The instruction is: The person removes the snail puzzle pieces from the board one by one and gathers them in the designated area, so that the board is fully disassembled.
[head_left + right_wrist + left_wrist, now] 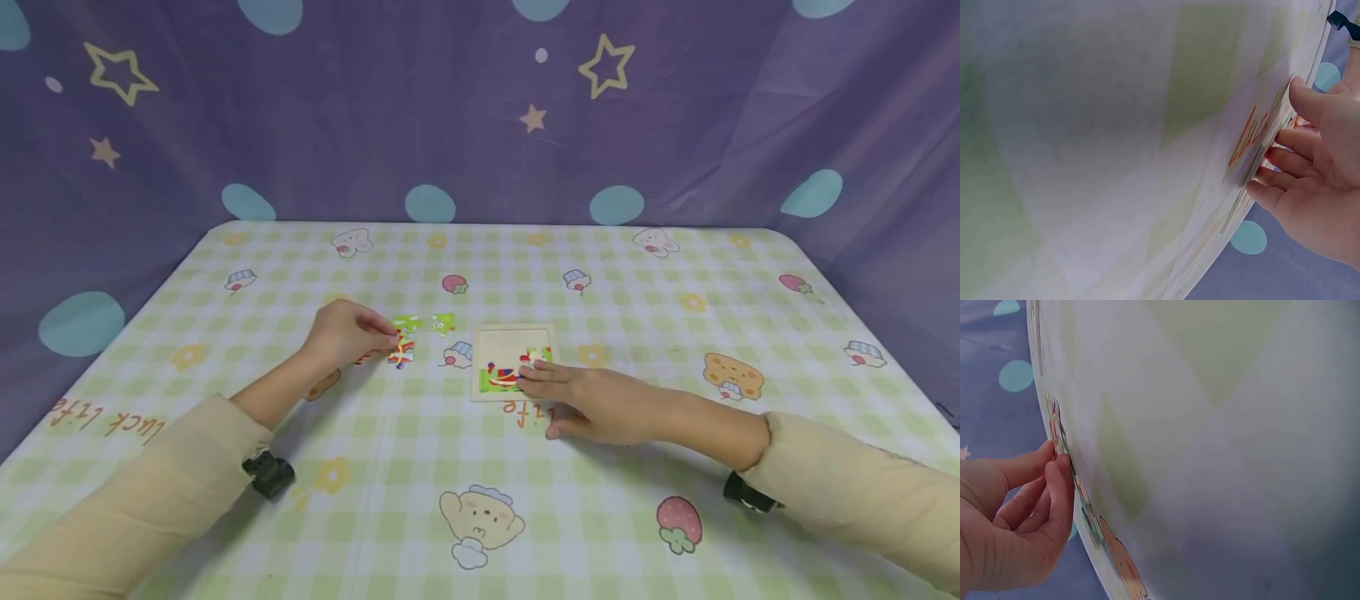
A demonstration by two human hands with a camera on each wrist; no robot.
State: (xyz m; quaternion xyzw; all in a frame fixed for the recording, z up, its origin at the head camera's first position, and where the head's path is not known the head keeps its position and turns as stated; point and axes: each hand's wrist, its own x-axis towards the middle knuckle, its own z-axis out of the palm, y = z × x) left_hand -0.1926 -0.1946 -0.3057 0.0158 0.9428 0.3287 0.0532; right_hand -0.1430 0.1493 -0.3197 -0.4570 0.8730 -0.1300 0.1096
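Pieces under the left hand: red bits (366, 357) show just below the left fingers, partly covered.
Left hand (341, 333): thumb and forefinger pinch the edge of a red-and-yellow puzzle piece (402, 350); the other fingers are curled in.
Pinched piece: at the left fingertips, reaching right and towards the person; its long axis I cannot tell.
Green pieces (443, 323): beyond and right of the left fingertips, apart from the tray.
Square tray (510, 340): well to the right of the left fingers, under the right fingertips; the right hand is nearer.
Fitted pieces (498, 379): in the tray, left of and just beyond the right fingertips.
Right hand (611, 406): fingers extended leftward, resting on the tray's right part, pinching nothing; thumb apart, on the near side.
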